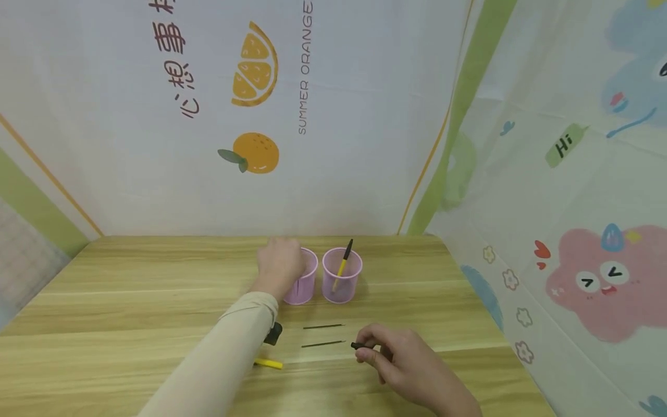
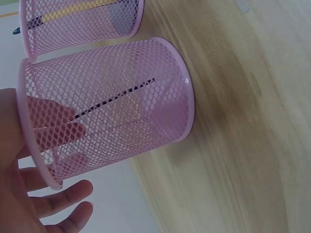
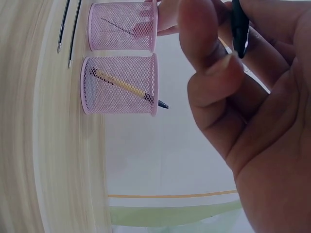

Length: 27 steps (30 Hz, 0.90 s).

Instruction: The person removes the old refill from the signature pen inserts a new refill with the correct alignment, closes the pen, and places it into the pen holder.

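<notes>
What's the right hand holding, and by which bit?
The right hand pinches a small black pen piece partway along, leaving one end poking out.

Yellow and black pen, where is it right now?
In the head view, the pen leans inside the right pink cup, beside the left pink cup that the left hand reaches into.

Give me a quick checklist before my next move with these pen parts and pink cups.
1. Fingers of the left hand inside the left cup: ok.
2. Thin dark rod in that cup pinched firmly: cannot tell, the mesh obscures the fingertips.
3. Black pen part pinched by the right hand: ok.
4. Two refills lying apart on the table: ok.
5. Yellow tube fully in sight: not ok, the left sleeve covers one end.
6. Both cups upright: ok.
</notes>
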Each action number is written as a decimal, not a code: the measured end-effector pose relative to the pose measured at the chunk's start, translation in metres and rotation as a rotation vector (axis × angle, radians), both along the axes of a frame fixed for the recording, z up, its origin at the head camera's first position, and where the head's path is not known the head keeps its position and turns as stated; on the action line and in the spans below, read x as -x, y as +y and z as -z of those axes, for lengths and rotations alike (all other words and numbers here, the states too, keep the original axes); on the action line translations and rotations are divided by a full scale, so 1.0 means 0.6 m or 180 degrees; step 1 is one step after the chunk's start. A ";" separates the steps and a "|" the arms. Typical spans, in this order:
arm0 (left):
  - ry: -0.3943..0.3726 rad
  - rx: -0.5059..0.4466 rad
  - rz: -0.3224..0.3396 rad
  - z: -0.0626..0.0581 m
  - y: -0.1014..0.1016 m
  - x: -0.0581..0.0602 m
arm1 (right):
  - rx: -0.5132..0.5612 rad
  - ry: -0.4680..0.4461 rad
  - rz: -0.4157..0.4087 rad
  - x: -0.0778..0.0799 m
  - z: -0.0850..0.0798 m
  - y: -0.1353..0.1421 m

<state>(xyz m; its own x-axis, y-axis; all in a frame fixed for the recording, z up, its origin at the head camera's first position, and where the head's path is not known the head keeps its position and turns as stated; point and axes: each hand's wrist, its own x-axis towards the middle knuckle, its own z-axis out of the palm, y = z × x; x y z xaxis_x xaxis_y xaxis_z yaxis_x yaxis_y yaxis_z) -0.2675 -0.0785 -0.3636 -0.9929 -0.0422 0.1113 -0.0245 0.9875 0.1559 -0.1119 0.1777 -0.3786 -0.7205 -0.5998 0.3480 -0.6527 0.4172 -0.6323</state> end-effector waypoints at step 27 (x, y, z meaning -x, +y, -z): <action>0.0325 -0.0487 -0.0128 -0.029 -0.008 0.001 | -0.0119 0.0142 0.0093 0.001 -0.002 0.000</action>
